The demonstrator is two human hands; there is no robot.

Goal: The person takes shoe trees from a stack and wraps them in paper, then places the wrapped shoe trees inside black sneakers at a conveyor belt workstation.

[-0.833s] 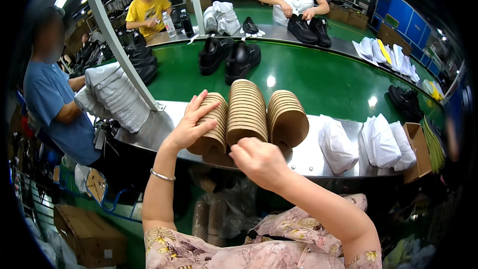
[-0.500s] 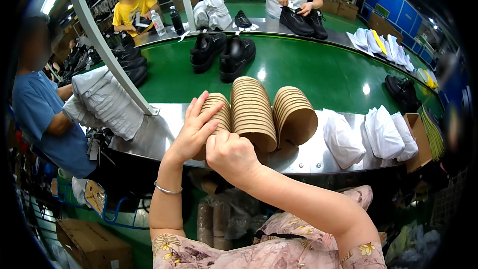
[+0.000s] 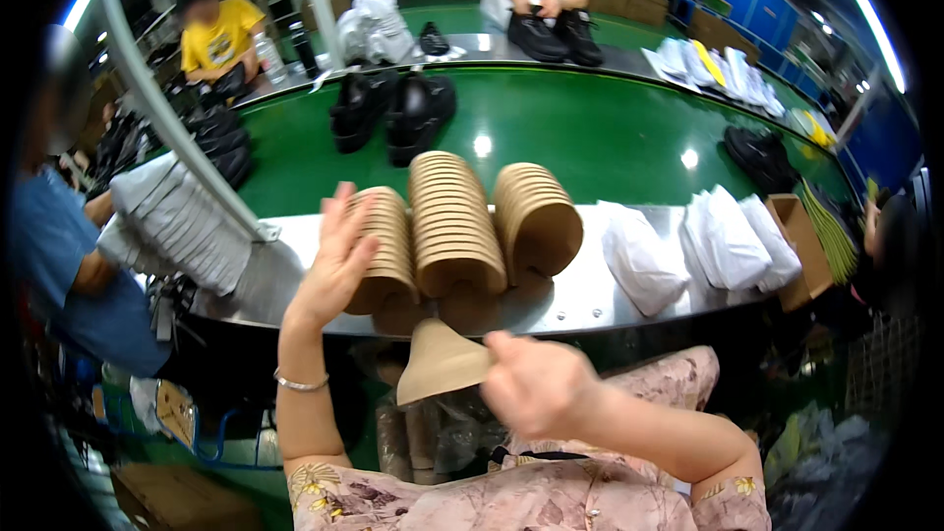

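Right hand (image 3: 536,383) pinches one thin, light, probably stiff-but-bendable cardboard cone (image 3: 440,362) by its rim below the bench edge; left hand (image 3: 339,256), fingers spread, steadies the nested cone stack (image 3: 382,246).

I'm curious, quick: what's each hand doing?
Left hand: open, resting against the left stack of brown insoles.
Right hand: closed, holding one brown insole.

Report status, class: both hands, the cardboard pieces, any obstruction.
Left hand open, flat against left cardboard stack. Right hand gripping one cardboard piece below the bench edge. Nothing between hands and stacks.
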